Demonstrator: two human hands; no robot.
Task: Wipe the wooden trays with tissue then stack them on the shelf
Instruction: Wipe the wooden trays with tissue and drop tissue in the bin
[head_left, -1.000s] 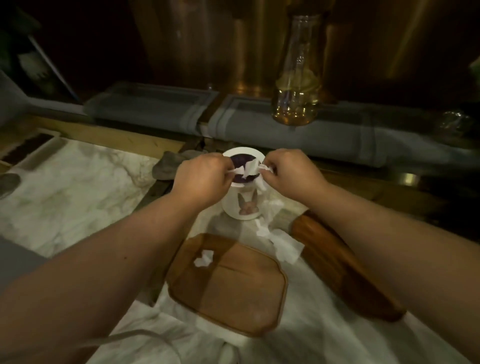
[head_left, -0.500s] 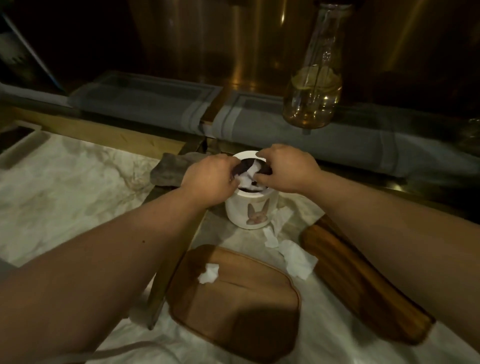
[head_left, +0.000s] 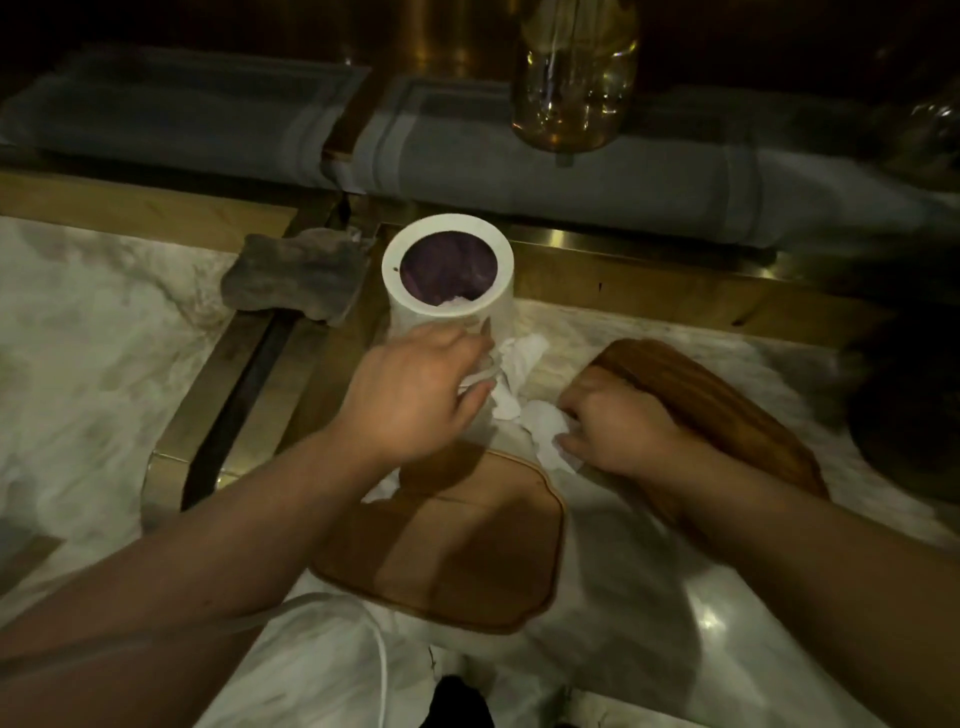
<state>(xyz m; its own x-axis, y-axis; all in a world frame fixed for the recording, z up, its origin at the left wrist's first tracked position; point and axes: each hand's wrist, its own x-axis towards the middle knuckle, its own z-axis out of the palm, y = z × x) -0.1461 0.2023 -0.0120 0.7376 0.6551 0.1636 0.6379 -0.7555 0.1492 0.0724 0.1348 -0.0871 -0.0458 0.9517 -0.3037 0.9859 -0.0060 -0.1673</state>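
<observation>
Both hands have dropped from the tissue holder (head_left: 449, 270): the left hand (head_left: 415, 395) and right hand (head_left: 618, 431) each clutch tissue (head_left: 524, 364), nearest the flat tray (head_left: 457, 545) lying lengthwise just below them.

The glass bottle (head_left: 574, 78) at the far edge is cut off above, the left hand (head_left: 415, 395) hides the white canister's (head_left: 449, 270) lower front, and blur smears both hands' fingertips.
</observation>
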